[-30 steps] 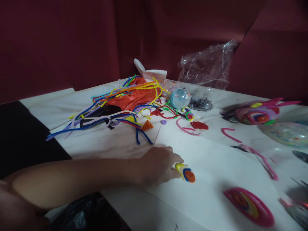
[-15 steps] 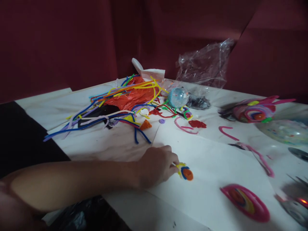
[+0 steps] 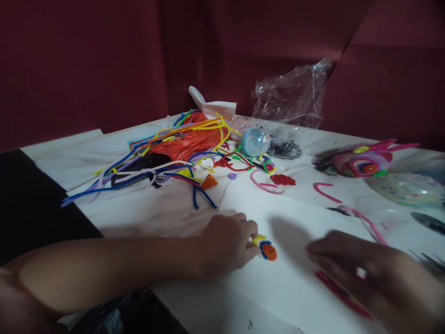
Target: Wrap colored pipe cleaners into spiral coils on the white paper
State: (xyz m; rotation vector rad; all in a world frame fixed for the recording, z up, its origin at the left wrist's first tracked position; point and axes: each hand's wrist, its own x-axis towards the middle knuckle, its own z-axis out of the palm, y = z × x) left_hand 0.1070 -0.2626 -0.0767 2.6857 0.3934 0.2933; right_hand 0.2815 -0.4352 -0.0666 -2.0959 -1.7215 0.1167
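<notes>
My left hand [image 3: 231, 243] pinches the yellow edge of a small coiled piece [image 3: 269, 251], orange ringed with blue, over the white paper [image 3: 278, 287]. To its right my right hand [image 3: 368, 273] hovers, blurred, with its fingers drawn together; whether it holds anything cannot be made out. Below that hand lies a pink-rimmed oval piece [image 3: 339, 293], mostly covered by the hand.
Behind are a heap of coloured fuzzy stems [image 3: 132, 171], red plastic [image 3: 187, 141], a clear ball [image 3: 256, 141] and a clear bag [image 3: 292, 95]. At the right stand a pink coiled fish-like figure [image 3: 365, 160] and a speckled clear dome [image 3: 410, 189].
My right hand has come in from the right, over the pink-rimmed oval piece. My left hand keeps its pinch on the small coiled piece, nearly in the same place.
</notes>
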